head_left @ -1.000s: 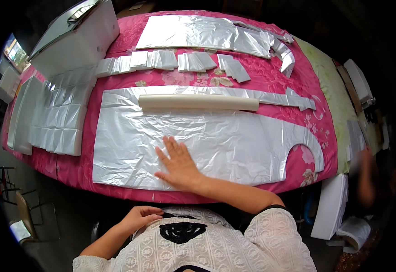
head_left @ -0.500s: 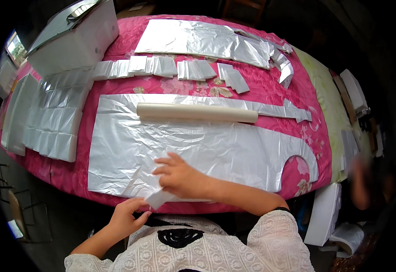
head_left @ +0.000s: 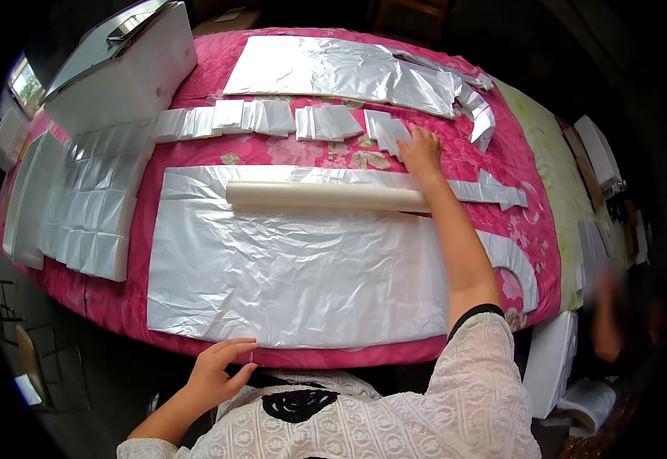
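My left hand (head_left: 220, 373) rests at the near edge of the bed, by a corner of a flat silvery-white plastic sheet (head_left: 303, 291). Its index finger and thumb stand apart with nothing plain between them. My right arm reaches across that sheet to the far side. There my right hand (head_left: 423, 153) lies palm down at the right end of a row of folded white plastic bags (head_left: 318, 122), fingers apart and touching the endmost folded bag (head_left: 383, 130). What lies under its palm is hidden. A long cream tube (head_left: 326, 196) lies across the sheet beneath my reaching arm.
A pink flowered cover (head_left: 272, 149) spreads under everything. Another plastic sheet (head_left: 310, 69) lies at the back. Stacked folded bags (head_left: 92, 218) and a white box (head_left: 123, 73) stand at the left. A blurred hand (head_left: 607, 317) of another person shows at the right.
My right hand has swung from beside my left hand to the far row's right end. The folded white bag between my hands has left that spot. My left hand stays near the edge.
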Motion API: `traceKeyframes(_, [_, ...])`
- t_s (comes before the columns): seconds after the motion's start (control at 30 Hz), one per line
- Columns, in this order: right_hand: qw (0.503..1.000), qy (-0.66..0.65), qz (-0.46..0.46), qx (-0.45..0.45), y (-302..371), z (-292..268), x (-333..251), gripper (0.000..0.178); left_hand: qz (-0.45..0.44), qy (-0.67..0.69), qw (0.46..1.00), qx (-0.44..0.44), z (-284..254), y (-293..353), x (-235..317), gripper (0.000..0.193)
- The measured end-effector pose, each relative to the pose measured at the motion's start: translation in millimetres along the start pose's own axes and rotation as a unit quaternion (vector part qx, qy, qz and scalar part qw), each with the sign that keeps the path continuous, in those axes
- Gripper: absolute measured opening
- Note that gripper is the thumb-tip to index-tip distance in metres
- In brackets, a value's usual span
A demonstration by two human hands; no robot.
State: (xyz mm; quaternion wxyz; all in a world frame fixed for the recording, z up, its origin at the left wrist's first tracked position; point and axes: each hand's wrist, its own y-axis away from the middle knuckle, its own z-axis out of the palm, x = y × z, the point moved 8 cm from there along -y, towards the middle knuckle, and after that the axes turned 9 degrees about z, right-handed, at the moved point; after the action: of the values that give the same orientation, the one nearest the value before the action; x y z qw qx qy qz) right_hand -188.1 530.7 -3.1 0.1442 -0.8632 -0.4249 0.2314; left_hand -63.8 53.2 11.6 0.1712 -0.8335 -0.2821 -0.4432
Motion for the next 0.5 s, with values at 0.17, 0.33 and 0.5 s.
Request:
traceKeyframes(0.17, [0.934, -0.188, -0.246, -0.177, 94, -28, -69, 0.045, 0.020, -0.014, 1.000, 0.006, 2, -1, 0, 0.032])
traceKeyframes(0.33, [0.948, -0.049, -0.173, -0.263, 165, -72, -60, 0.055, 0.103, -0.084, 0.990, -0.054, 16, -37, 13, 0.038])
traceKeyframes(0.5, [0.914, -0.168, -0.124, -0.347, 252, -109, -83, 0.057, 0.123, -0.143, 0.981, -0.039, 50, -83, 12, 0.075])
